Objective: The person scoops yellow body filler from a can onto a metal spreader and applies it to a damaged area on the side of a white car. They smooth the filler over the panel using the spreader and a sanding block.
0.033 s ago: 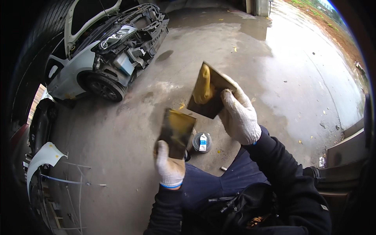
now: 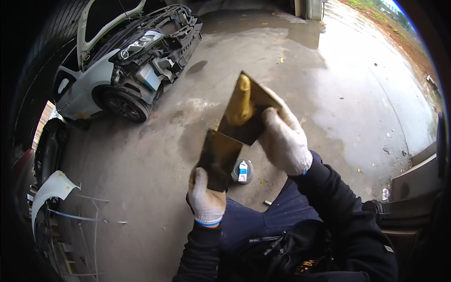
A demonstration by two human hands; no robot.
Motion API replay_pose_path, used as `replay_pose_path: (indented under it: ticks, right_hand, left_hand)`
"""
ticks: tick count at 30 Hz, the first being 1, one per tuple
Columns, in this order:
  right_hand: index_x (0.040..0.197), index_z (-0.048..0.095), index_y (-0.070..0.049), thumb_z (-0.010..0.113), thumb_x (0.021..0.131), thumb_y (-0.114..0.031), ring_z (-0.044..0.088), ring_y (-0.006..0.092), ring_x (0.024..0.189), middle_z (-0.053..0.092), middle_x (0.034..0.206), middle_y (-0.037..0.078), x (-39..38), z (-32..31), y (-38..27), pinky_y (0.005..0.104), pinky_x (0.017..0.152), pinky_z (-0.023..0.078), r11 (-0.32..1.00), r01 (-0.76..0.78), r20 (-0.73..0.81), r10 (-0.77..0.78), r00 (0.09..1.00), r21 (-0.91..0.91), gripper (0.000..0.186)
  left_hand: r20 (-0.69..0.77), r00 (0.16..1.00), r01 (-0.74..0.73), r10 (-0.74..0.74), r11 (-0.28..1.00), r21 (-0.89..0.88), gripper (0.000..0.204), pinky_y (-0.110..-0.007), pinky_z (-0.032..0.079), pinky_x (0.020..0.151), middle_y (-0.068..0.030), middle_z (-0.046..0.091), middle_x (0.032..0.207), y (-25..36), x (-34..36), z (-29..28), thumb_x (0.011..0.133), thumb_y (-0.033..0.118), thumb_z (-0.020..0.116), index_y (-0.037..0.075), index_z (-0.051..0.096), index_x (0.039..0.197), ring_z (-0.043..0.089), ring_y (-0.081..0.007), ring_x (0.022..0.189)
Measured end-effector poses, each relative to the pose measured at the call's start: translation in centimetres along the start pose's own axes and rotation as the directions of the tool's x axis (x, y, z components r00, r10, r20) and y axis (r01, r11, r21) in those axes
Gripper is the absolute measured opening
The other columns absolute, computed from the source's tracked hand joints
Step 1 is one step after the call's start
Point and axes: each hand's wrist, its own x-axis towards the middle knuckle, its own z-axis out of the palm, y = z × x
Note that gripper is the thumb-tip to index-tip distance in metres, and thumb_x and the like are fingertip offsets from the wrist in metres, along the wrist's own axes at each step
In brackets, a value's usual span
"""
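1. The person's right hand (image 2: 285,141), in a pale knitted glove, is closed on the edge of a dark, flat plate (image 2: 251,123), thumb on the near face and the fingers mostly hidden behind it.
2. A thick ridge of yellow paste (image 2: 240,105) lies along that plate's left part, from near the top corner downward.
3. The left hand (image 2: 206,199), gloved the same way, has its thumb pressed flat over the bottom of a second plate (image 2: 220,160), also dark, with dull smears on its face.
4. Both plates are up in front of the person, tilted, the second one lower and to the left. Its top corner overlaps the first one's bottom edge from here (whether they actually touch, I can't tell).
5. Beyond the hands, on the concrete floor (image 2: 155,188), sits a round grey tin (image 2: 248,177) with a white-and-blue carton (image 2: 243,170) on top.
6. Over to the left stands a pale car (image 2: 87,94), bonnet raised and front end stripped bare; nearer, a loose white body panel (image 2: 54,185) rests by a thin metal stand (image 2: 96,230).
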Motion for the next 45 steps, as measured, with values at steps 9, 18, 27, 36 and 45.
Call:
replay_pose_path:
  ticks: [9, 18, 27, 36, 45]
  right_hand:
    - [0.135, 0.062, -0.002, 0.055, 0.101, 0.003, 0.068, 0.0261, 0.117, 0.066, 0.130, 0.017, -3.5, -3.7, 2.0, 0.0345, 0.102, 0.053, 0.462, 0.169, 0.259, 0.140, 0.956, -0.871, 0.035]
    - [0.134, 0.065, -0.007, 0.064, 0.087, 0.009, 0.064, 0.0323, 0.117, 0.066, 0.125, 0.017, -4.7, 0.0, 5.6, 0.0390, 0.094, 0.055, 0.399, 0.489, 0.435, -0.223, 0.873, -0.776, 0.049]
    - [0.126, 0.067, -0.004, 0.060, 0.094, 0.006, 0.070, 0.0271, 0.108, 0.070, 0.116, 0.015, -2.1, 0.6, 2.9, 0.0359, 0.093, 0.056, 0.583, 0.300, 0.262, -0.150, 0.953, -0.755, 0.035]
    - [0.134, 0.062, -0.003, 0.059, 0.099, -0.005, 0.069, 0.0250, 0.108, 0.070, 0.119, 0.012, -3.4, -3.3, 2.4, 0.0366, 0.094, 0.055, 0.525, 0.219, 0.197, -0.097, 0.976, -0.823, 0.035]
    - [0.134, 0.062, -0.002, 0.058, 0.098, 0.002, 0.064, 0.0264, 0.120, 0.064, 0.131, 0.017, -3.4, -1.5, 3.3, 0.0370, 0.100, 0.052, 0.545, 0.238, 0.239, -0.070, 0.969, -0.804, 0.037]
  left_hand:
    - [0.093, 0.991, -0.097, 0.101, 0.994, -0.044, 0.054, -0.044, 0.041, 0.118, -0.0150, 0.055, 0.148, 1.8, 1.0, 0.4, 0.105, 0.028, 0.059, -0.005, 0.048, 0.146, 0.054, -0.0287, 0.136]
    - [-0.006, 0.887, -0.415, 0.461, 0.804, 0.426, 0.033, -0.038, 0.051, 0.099, -0.0165, 0.069, 0.119, 1.0, 1.1, 2.5, 0.104, 0.019, 0.058, -0.008, 0.065, 0.122, 0.067, -0.0240, 0.109]
    - [0.145, 0.841, -0.488, 0.521, 0.617, 0.617, 0.032, -0.037, 0.053, 0.099, -0.0168, 0.069, 0.119, 1.1, 0.1, 0.4, 0.104, 0.016, 0.059, -0.010, 0.063, 0.123, 0.067, -0.0231, 0.109]
    - [0.019, 0.928, -0.352, 0.372, 0.862, 0.365, 0.032, -0.036, 0.052, 0.100, -0.0118, 0.069, 0.120, 2.7, 2.3, 3.3, 0.105, 0.019, 0.058, -0.005, 0.064, 0.125, 0.066, -0.0195, 0.109]
    - [0.161, 0.987, 0.008, 0.006, 0.996, -0.090, 0.054, -0.044, 0.041, 0.117, -0.0152, 0.057, 0.147, 1.2, 1.6, 1.7, 0.106, 0.029, 0.057, -0.004, 0.047, 0.148, 0.055, -0.0300, 0.135]
